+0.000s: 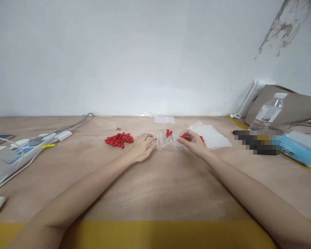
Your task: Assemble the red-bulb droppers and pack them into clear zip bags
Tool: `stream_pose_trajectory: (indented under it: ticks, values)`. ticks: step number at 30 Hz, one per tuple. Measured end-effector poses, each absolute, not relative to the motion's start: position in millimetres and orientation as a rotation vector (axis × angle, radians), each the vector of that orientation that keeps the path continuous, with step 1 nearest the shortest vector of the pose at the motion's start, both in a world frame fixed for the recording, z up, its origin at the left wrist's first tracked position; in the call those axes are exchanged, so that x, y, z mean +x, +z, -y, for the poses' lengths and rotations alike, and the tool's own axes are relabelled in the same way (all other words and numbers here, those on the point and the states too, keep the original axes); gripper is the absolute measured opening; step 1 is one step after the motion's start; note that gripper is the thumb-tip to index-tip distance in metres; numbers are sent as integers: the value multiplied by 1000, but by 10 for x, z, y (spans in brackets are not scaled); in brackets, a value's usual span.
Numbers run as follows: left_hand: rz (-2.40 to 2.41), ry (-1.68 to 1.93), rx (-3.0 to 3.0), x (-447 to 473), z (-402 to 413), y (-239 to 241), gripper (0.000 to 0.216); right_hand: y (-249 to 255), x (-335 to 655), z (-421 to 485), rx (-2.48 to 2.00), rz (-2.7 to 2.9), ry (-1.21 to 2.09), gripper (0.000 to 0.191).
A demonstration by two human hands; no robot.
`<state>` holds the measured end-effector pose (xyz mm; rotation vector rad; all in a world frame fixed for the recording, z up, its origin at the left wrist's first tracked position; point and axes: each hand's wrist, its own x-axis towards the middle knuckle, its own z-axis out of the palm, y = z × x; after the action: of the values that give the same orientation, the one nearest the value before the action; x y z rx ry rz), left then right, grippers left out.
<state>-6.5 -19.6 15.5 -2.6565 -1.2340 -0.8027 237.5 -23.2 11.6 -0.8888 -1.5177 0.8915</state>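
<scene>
A row of thin clear tubes (161,141) lies on the table in front of me. My left hand (143,147) rests at the left end of this row, its fingers curved and apart, with nothing visible held in them. Between the thumb and fingers of my right hand (193,141) is a dropper (173,141), a clear tube with a red rubber bulb, slanting over the row. A pile of red rubber bulbs (119,139) sits left of my left hand. Several more red bulbs (169,132) lie behind the tubes, and some red shows beyond my right hand, partly hidden.
Clear plastic bags (212,136) lie right of my right hand; a small bag (164,119) is near the wall. A power strip (23,152) with cables stands at left. To the right are a water bottle (268,112), a tissue pack (302,148) and a grey bag (298,105).
</scene>
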Motion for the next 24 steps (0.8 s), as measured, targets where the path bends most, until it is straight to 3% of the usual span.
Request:
stream_pose_trajectory:
  ticks: [5, 12, 18, 24]
  values:
    - [1077, -460, -2738, 128, -183, 182, 38, 125, 2579, 62, -893, 1277, 1020, 36]
    - [1133, -260, -2758, 338, -392, 166, 44, 79, 2628, -48, -952, 1204, 1102, 41]
    - [1101, -218, -2806, 317, -429, 170, 43, 248, 2508, -88, -1061, 1118, 1171, 13]
    - [1161, -180, -2923, 135, -451, 155, 43, 347, 2233, -256, -1357, 1357, 979, 14]
